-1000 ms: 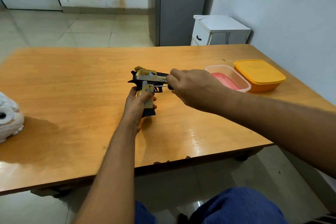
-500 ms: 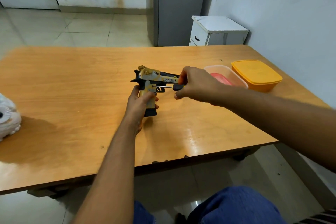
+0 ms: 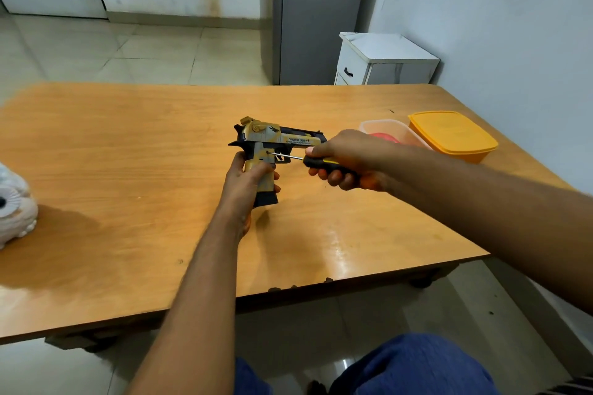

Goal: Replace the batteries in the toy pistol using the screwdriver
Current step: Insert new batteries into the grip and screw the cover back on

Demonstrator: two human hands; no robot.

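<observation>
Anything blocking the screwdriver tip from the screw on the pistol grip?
Nothing visible does. The screwdriver shaft runs clear from the right hand to the toy pistol grip, above the left hand fingers.

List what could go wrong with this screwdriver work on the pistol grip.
1. The screwdriver tip sits on the upper grip of the pistol at a slant; it may slip off the screw and scratch the plastic.
2. The left hand grips the pistol just below the tip, so a slip could jab the fingers.
3. The pistol stands on its butt on the table, steadied by one hand; a push from the right hand might tip it.
</observation>
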